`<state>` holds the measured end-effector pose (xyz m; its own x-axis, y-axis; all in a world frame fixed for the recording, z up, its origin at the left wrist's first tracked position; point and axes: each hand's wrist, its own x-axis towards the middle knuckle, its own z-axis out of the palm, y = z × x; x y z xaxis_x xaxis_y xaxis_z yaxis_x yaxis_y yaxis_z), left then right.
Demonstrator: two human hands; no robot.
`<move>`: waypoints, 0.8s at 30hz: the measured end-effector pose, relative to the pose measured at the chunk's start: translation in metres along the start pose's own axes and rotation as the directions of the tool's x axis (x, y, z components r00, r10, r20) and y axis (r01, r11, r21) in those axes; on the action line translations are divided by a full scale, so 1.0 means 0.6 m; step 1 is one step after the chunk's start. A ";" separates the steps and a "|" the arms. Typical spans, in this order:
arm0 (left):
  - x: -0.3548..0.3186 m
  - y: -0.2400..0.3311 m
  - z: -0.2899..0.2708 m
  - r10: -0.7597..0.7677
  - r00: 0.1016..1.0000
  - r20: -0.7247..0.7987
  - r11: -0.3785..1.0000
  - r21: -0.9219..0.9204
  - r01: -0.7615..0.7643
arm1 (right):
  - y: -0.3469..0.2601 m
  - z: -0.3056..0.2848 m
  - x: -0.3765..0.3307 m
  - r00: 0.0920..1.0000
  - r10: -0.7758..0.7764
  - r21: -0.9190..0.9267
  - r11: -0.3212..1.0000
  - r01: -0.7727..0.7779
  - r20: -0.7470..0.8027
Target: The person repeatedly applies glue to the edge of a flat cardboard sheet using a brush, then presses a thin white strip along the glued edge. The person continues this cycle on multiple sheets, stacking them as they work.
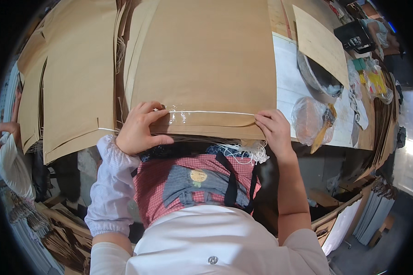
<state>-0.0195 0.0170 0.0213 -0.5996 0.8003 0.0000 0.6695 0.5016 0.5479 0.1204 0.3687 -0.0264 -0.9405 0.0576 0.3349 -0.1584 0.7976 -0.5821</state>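
Observation:
A large brown paper sheet lies on a stack in front of me. Across its near end runs a white string, with a shiny wet patch around its left part. My left hand rests on the sheet at the string's left end, fingers bent onto the paper and thumb spread away from them. At the other end, my right hand pinches the string near the sheet's right edge; the fingertips partly hide the grip. A bundle of loose white strings hangs below the near edge, by my apron.
More brown sheets with strings are stacked to the left, beside another person's hand. To the right are a dark basin under a board, a plastic-wrapped lump and a brush. Another person is at the far right.

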 end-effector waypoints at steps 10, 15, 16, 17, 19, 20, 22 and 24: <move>0.023 -0.027 0.069 -0.280 0.893 -0.352 0.907 0.207 0.366 | 0.003 0.046 0.029 0.947 0.316 -0.325 0.892 -0.315 -0.051; 0.031 0.005 0.076 -0.160 0.823 -0.545 0.877 0.304 0.372 | -0.055 0.076 0.036 0.961 0.154 -0.622 0.736 -0.267 -0.230; 0.030 0.028 0.092 -0.144 0.901 -0.410 0.917 0.287 0.278 | -0.075 0.097 0.035 0.987 0.113 -0.532 0.832 -0.157 -0.115; 0.040 0.061 0.100 -0.014 0.959 -0.284 0.946 0.307 0.105 | -0.098 0.123 0.031 0.998 0.060 -0.422 0.905 -0.055 -0.001; 0.038 0.092 0.108 0.021 0.993 -0.117 0.956 0.292 0.015 | -0.154 0.131 0.031 0.944 -0.058 -0.329 0.929 0.170 0.325; 0.030 0.082 0.107 -0.083 0.993 -0.084 0.951 0.289 0.105 | -0.153 0.121 0.036 0.950 0.051 -0.337 0.940 0.059 0.307; 0.016 0.057 0.087 -0.305 0.952 -0.015 0.895 0.338 0.292 | -0.093 0.094 0.003 0.934 0.318 -0.465 0.859 -0.213 0.160; -0.007 0.019 0.084 -0.363 0.921 -0.143 0.840 0.378 0.390 | -0.036 0.057 -0.022 0.945 0.322 -0.453 0.834 -0.313 -0.061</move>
<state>0.0127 0.0360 -0.0145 -0.8580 0.5076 -0.0789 0.4941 0.8575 0.1434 0.1261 0.3300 -0.0434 -0.9213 0.3475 0.1744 0.2987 0.9197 -0.2547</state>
